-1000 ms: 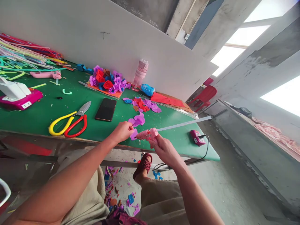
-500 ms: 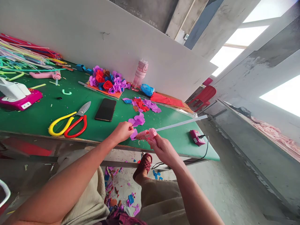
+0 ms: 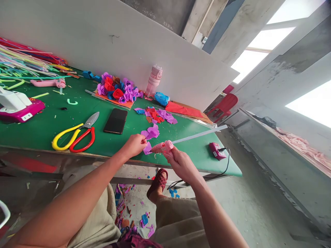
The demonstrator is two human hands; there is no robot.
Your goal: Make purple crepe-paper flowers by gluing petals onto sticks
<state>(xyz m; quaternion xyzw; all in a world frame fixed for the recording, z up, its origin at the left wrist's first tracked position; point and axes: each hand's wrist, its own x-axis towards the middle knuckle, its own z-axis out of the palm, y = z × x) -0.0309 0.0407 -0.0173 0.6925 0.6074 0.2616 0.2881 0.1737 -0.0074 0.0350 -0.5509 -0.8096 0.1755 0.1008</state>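
Observation:
My left hand (image 3: pixel 134 144) pinches a small purple foam piece (image 3: pixel 148 148) just above the front edge of the green table (image 3: pixel 46 124). My right hand (image 3: pixel 181 163) grips a pink glue gun (image 3: pixel 161 147) whose nozzle points left at the purple piece and touches it. A long clear glue stick (image 3: pixel 199 134) juts from the back of the gun toward the right. A small heap of purple foam petals (image 3: pixel 151 132) lies on the table right behind my hands.
Large yellow-and-red scissors (image 3: pixel 73 135) and a black phone (image 3: pixel 116 121) lie left of my hands. Farther back are finished foam flowers (image 3: pixel 116 90), loose scraps (image 3: pixel 158 115), a pink bottle (image 3: pixel 153 81), coloured sticks (image 3: pixel 23 63), a pink-white device (image 3: pixel 17 103) and a small pink plug box (image 3: pixel 216 151).
The glue gun's nozzle and stick have shifted slightly up and left toward the purple piece; both hands stay in nearly the same place.

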